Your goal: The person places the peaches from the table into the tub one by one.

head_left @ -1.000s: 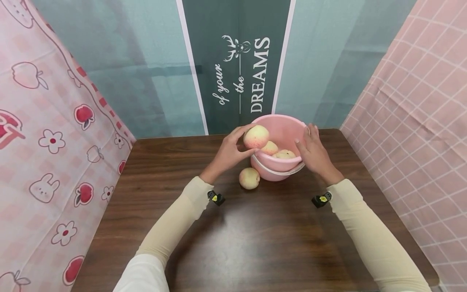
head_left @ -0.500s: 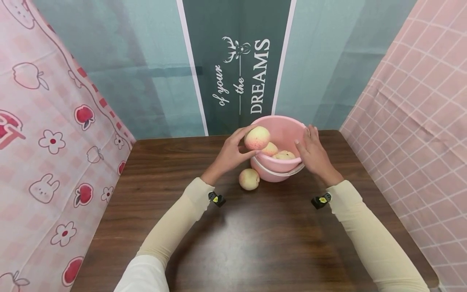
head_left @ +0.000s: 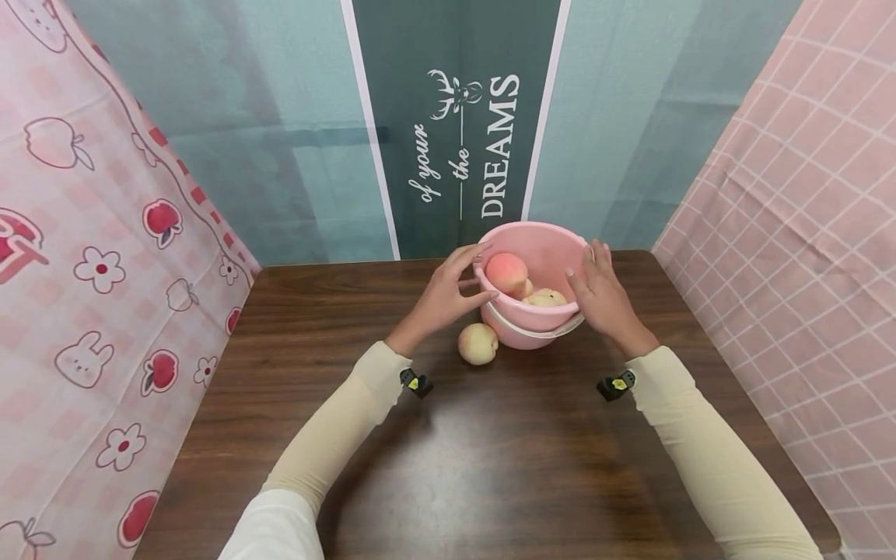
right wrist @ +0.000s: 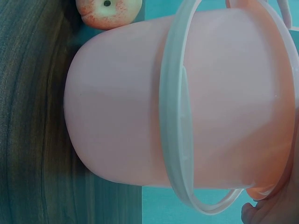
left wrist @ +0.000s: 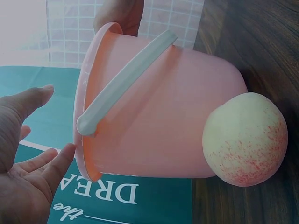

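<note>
A pink bucket [head_left: 525, 317] with a white handle [left wrist: 128, 81] stands upright on the table. Inside it, a red-cheeked peach [head_left: 507, 273] lies at the left, beside paler peaches [head_left: 546, 298]. My left hand [head_left: 448, 291] is at the left of the rim, fingers spread, with nothing between thumb and fingers; a fingertip is at the rim in the left wrist view. On the opposite side my right hand [head_left: 607, 294] holds the rim, thumb over the inside and fingers outside. Another peach [head_left: 478, 344] sits on the table against the bucket's left front.
The brown wooden table [head_left: 448, 467] reaches its back edge just behind the bucket. A teal cloth with lettering [head_left: 458, 117] hangs behind, and pink patterned cloths [head_left: 791, 257] hang at both sides.
My left hand has let go of the peach it held above the rim, and that peach now lies inside the bucket, turned red side up. The right hand stays at the rim.
</note>
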Available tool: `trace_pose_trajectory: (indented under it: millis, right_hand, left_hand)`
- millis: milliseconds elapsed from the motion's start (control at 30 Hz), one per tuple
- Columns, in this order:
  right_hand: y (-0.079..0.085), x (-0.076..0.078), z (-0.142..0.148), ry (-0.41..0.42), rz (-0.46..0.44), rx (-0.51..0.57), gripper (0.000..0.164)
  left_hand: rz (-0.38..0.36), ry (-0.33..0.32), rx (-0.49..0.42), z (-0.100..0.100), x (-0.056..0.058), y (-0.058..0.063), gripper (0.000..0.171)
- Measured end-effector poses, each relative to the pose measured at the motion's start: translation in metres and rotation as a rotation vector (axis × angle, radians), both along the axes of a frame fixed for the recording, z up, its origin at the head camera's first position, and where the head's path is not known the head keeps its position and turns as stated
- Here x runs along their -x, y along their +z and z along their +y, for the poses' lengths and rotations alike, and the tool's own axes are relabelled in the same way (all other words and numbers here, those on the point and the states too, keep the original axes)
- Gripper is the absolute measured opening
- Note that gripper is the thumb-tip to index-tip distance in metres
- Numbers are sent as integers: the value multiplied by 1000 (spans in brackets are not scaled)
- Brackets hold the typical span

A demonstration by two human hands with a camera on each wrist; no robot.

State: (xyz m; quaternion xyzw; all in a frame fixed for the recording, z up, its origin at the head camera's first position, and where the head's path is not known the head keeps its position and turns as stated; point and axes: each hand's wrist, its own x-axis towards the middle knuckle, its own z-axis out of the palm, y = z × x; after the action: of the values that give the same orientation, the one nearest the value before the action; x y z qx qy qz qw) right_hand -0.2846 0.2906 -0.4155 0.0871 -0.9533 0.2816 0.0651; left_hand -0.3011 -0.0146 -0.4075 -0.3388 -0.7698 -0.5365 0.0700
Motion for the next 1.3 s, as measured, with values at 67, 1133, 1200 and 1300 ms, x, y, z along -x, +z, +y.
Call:
trace_pose_trajectory:
  millis: [67,1133,1200,1300]
  right_hand:
    - [0,0,0,0,-1,3,77]
    - [-4,-1,3,-11,-9,13,79]
    - [-3,0,2,-7,-4,15,79]
    - [-2,1,1,4,0,16,78]
  left_hand:
    - [-2,0,-6,0,0,-1,80]
    - [-66,64,-43,-27,-7,-37,75]
    - [-68,65,-45,-29,-6,-39,76]
    - [-75,72,-48,-31,-6,-43,77]
